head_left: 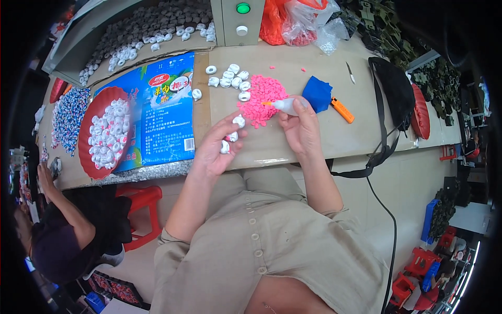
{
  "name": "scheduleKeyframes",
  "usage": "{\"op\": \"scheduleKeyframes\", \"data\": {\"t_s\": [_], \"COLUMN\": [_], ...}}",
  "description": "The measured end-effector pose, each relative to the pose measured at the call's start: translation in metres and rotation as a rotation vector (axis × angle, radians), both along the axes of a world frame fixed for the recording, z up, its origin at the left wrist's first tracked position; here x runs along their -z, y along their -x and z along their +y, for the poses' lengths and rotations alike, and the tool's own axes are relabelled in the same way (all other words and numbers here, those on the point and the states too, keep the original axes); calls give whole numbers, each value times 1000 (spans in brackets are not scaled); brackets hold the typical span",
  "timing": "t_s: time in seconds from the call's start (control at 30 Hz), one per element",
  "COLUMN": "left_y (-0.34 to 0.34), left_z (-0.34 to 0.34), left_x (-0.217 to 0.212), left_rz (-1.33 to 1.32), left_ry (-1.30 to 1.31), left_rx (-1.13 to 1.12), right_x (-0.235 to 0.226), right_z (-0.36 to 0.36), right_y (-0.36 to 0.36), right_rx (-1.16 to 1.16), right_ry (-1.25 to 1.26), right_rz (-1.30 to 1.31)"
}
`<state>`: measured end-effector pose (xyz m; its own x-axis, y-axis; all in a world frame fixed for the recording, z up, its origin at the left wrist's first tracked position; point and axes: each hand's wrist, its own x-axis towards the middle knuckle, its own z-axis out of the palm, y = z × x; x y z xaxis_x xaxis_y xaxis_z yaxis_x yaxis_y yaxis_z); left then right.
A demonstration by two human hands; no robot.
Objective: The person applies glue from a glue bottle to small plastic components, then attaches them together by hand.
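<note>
Beige bench (340, 141) crosses the upper half of the frame. At the centre, I see the fingers of my left hand (212, 149) grasping small white pieces (238, 122), while those of my right hand (303, 123) pinch a white bottle (285, 106) near the pink heap (269, 86).

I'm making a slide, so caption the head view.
Left hand holding white pieces, right hand holding an orange-tipped bottle near piled pink pieces.

A tan worktable (272, 149) has a grey metal housing (227, 34) at its back edge. Off its front edge: pale floor (413, 183), a red stool (151, 198) toward the left corner, distant stools (422, 261) and a strip light (470, 276) beyond the right.
</note>
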<state>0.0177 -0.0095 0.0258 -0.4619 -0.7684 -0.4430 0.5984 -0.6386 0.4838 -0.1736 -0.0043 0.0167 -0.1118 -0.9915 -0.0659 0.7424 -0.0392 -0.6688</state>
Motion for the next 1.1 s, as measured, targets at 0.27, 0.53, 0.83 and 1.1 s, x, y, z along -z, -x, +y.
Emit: {"op": "scheduleKeyframes", "data": {"t_s": [0.27, 0.53, 0.83, 1.1], "left_y": [20, 25, 27, 26], "left_z": [14, 16, 16, 16], "left_x": [10, 17, 17, 18], "left_rz": [-308, -380, -412, -429], "left_ry": [384, 489, 486, 495], "left_rx": [-139, -206, -232, -225], "right_x": [14, 15, 15, 16], "right_z": [15, 23, 22, 22], "right_y": [-9, -14, -15, -14], "right_rx": [91, 164, 193, 197], "right_ry": [189, 335, 401, 391], "right_rz": [305, 588, 699, 719]}}
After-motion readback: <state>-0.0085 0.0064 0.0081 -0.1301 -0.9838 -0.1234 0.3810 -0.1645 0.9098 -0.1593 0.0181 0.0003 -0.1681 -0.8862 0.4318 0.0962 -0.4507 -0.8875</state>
